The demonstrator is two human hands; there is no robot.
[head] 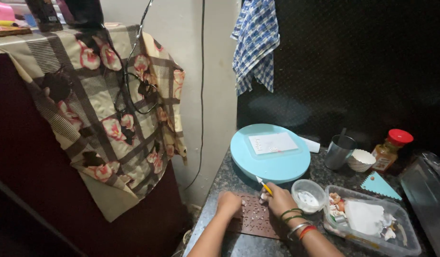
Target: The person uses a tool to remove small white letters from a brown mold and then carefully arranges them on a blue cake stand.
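**Fine tool work on a letter mould at the near left edge of the table**

The right hand point(278, 199), wrist ringed with green, silver and orange bangles, is clenched in a pen-like grip around a thin yellow-handled tool point(263, 185), whose pale tip points up and away toward the far edge. The left hand point(228, 202) lies closed, knuckles up, pressing on the left end of a brown mould sheet point(254, 220) embossed with rows of small characters; whether its fingers pinch anything cannot be told. The mould lies flat on the dark speckled table point(220, 183), close to its left edge, beyond which the floor drops away.

Just right of the right hand stands a small clear round tub point(308, 195) with white contents, and beside that a clear rectangular container point(372, 220) of scraps and paper. Behind the hands sits a light blue turntable point(270, 152) carrying a white card point(273, 142). Toward the far right are a steel cup point(339, 151), a fluted white paper cup point(361, 160), a red-capped bottle point(390, 150) and a teal scraper point(379, 185).

Risks, as judged: the mould is thin and near the edge, so uneven pressure from the left hand could slide it off. The tool tip could gouge or tear small pieces. The right forearm passes close to the tub and could tip it.
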